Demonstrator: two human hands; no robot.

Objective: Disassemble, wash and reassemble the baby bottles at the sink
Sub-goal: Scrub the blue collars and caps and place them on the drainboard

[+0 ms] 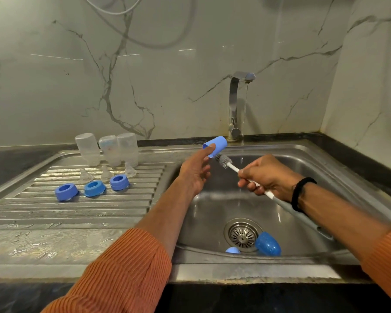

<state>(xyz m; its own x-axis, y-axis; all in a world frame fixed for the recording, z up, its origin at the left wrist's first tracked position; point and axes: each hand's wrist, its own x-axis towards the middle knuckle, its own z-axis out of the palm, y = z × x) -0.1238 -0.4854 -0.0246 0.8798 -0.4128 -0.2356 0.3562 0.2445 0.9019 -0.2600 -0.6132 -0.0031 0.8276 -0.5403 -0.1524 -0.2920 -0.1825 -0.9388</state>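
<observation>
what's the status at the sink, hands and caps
Left hand holds blue cap; right hand grips brush, bristles at cap's mouth. Two caps lie in basin. Nothing in the way.

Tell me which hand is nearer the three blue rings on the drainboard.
Left. The left hand holds a blue cap just right of the blue rings; the right hand is farther right, over the sink.
</observation>
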